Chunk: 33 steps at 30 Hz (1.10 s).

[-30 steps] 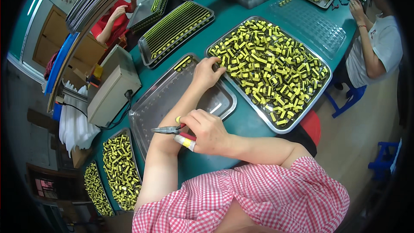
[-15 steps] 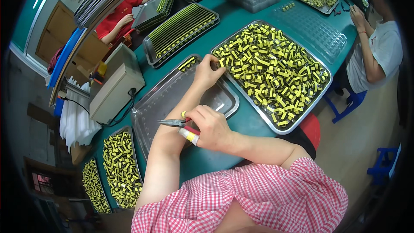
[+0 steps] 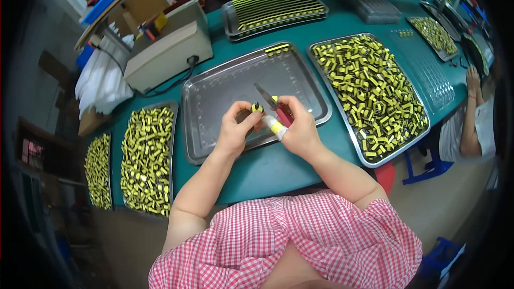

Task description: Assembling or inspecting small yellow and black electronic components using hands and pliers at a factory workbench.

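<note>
The person's left hand pinches a small yellow-and-black block between thumb and fingers, above the near part of a metal tray on the green surface. The right hand is wrapped around red-handled pliers, tips pointing far left. Similar blocks fill another tray to the right.

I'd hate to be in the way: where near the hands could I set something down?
Bare: most of the middle tray, beyond the left hand and right hand; the green table between that tray and the checked shirt. Crowded: the heaped right tray and both heaped left trays.
</note>
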Motion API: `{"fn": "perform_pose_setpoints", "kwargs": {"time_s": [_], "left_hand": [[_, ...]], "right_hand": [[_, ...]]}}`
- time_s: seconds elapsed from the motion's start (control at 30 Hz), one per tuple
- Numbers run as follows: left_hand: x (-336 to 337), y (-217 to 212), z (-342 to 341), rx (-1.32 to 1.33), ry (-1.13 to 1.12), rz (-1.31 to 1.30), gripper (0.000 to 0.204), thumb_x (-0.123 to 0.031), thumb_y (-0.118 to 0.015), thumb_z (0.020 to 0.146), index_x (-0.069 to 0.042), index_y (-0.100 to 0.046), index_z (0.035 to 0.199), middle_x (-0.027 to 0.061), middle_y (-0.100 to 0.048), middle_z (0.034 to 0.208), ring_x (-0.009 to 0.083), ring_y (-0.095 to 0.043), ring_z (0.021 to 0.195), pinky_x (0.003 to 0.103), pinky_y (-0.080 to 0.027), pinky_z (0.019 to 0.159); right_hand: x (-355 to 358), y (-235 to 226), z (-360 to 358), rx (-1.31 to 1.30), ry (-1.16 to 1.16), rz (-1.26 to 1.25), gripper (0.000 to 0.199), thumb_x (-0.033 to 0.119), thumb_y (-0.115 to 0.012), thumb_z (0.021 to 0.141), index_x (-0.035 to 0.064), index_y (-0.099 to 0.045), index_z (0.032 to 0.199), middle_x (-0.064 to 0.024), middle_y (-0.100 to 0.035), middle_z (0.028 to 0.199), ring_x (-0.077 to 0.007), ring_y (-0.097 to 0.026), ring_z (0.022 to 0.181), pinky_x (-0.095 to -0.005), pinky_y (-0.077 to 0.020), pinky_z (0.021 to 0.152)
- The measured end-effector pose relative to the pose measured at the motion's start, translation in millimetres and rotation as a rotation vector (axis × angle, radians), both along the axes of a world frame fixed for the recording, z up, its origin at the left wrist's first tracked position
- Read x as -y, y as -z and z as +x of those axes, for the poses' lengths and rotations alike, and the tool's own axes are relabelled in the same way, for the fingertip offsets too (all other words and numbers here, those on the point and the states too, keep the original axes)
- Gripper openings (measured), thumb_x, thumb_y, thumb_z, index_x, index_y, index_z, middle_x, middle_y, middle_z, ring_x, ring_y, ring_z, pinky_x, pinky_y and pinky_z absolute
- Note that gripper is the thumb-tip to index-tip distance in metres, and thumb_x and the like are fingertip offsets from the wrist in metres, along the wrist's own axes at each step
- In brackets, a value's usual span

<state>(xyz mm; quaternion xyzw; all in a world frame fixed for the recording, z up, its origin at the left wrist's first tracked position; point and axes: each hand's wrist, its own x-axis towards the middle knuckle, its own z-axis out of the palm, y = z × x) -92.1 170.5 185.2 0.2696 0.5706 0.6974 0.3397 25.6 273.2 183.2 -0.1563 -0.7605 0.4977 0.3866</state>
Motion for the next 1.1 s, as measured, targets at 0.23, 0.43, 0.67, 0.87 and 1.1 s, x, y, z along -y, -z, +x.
{"fn": "perform_pose_setpoints", "kwargs": {"time_s": [0.23, 0.43, 0.67, 0.87, 1.1], "left_hand": [[38, 9, 12, 0.06, 0.001, -0.002, 0.011, -0.011, -0.058, 0.082, -0.003, -0.051, 0.086, 0.0048, -0.055, 0.076, 0.0111, -0.051, 0.062, 0.024, -0.042, 0.057], [44, 13, 12, -0.095, -0.007, 0.029, 0.019, -0.013, -0.063, 0.081, 0.0, -0.051, 0.088, 0.0015, -0.053, 0.074, 0.0066, -0.051, 0.066, 0.021, -0.044, 0.06], [45, 10, 11, -0.044, 0.054, 0.155, 0.027, -0.007, -0.059, 0.081, 0.0, -0.051, 0.106, 0.003, -0.053, 0.086, 0.0098, -0.052, 0.076, 0.023, -0.044, 0.066], [45, 7, 10, -0.068, 0.054, 0.148, 0.032, -0.002, -0.058, 0.081, 0.003, -0.049, 0.111, 0.0049, -0.053, 0.085, 0.012, -0.056, 0.077, 0.026, -0.047, 0.072], [48, 5, 8, 0.055, 0.155, 0.199, 0.031, -0.005, -0.06, 0.08, 0.001, -0.051, 0.109, 0.0102, -0.056, 0.1, 0.0137, -0.055, 0.082, 0.027, -0.046, 0.072]], "right_hand": [[11, 15, -5, 0.112, -0.4, -0.205, 0.039, 0.006, -0.067, 0.075, -0.0007, -0.047, 0.107, -0.0063, -0.058, 0.093, -0.0125, -0.055, 0.088, -0.0256, -0.0454, 0.077], [4, 14, -6, 0.197, -0.576, -0.637, 0.026, 0.013, -0.059, 0.082, 0.0008, -0.051, 0.104, -0.0061, -0.057, 0.09, -0.0125, -0.055, 0.08, -0.0271, -0.0466, 0.063], [6, 11, -6, 0.039, -0.764, -1.158, 0.027, 0.022, -0.055, 0.085, 0.0018, -0.051, 0.104, -0.0075, -0.056, 0.087, -0.0148, -0.055, 0.07, -0.0296, -0.045, 0.056], [6, 15, -7, 0.064, -0.822, -1.15, 0.035, 0.033, -0.042, 0.091, 0.0031, -0.05, 0.107, -0.0082, -0.057, 0.087, -0.0172, -0.055, 0.07, -0.031, -0.0439, 0.055], [8, 8, -5, 0.103, -0.787, -1.064, 0.035, 0.028, -0.054, 0.086, 0.0036, -0.047, 0.11, -0.0088, -0.057, 0.088, -0.0175, -0.056, 0.071, -0.0302, -0.0458, 0.056]]}}
